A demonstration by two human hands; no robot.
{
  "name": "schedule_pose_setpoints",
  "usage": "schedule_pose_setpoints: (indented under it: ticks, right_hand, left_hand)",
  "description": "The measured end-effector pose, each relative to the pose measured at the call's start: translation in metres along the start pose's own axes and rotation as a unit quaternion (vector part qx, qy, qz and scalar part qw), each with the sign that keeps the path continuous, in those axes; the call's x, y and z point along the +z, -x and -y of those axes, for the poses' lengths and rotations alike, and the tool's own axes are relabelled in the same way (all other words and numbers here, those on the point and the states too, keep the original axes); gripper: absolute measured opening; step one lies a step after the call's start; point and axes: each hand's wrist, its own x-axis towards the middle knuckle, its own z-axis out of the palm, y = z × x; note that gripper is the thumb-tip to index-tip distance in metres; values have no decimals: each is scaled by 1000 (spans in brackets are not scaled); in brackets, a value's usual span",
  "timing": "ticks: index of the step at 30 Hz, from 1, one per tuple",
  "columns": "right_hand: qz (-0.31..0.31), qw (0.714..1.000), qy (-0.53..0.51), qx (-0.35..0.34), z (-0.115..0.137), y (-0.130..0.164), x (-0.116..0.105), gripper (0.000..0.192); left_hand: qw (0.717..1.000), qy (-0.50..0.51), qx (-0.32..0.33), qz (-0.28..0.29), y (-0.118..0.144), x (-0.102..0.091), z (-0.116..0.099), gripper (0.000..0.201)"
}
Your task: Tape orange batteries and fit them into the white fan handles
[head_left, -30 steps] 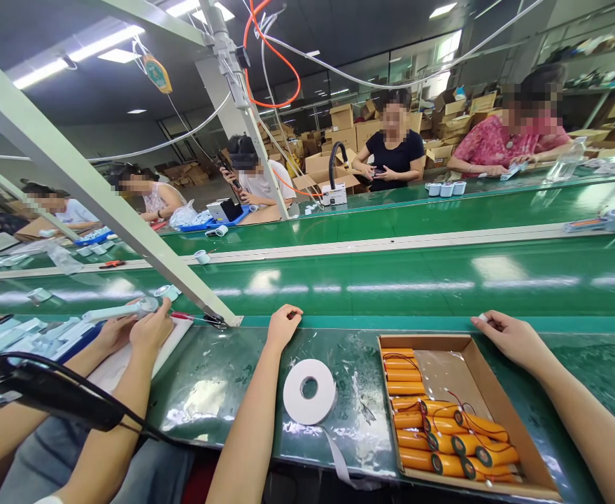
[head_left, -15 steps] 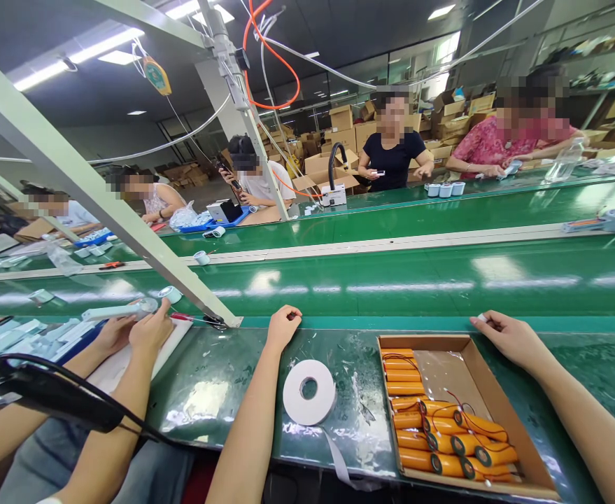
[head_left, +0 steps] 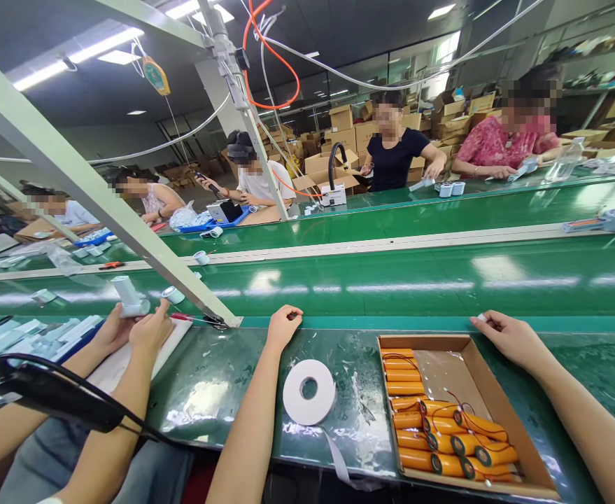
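At the worktop's far edge the left hand [head_left: 282, 326] rests curled and empty while the right hand [head_left: 511, 337] pinches a small white piece [head_left: 481, 317], which could slip onto the conveyor belt [head_left: 391, 280].

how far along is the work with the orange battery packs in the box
Done: orange battery packs lie wired in the cardboard box. In hand: the right hand pinches a small white piece; the left hand rests closed on the bench edge. Left: the tape roll lies untouched, and the box is part filled.

Bare bench [head_left: 223, 392] left of tape roll [head_left: 309, 391]; box [head_left: 475, 364] blocks right.
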Motion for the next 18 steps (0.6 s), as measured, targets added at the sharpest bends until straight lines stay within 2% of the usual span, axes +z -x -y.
schedule_pose_setpoints:
  ticks: [14,18]
  right_hand:
    - [7,1000,4,12,-5,-1,2,64]
    - [8,1000,3,13,-5,-2,3,64]
  left_hand:
    - [1000,3,-4,-5,-1,0,2,16]
    - [1000,15,-12,-11,-1,1,2,25]
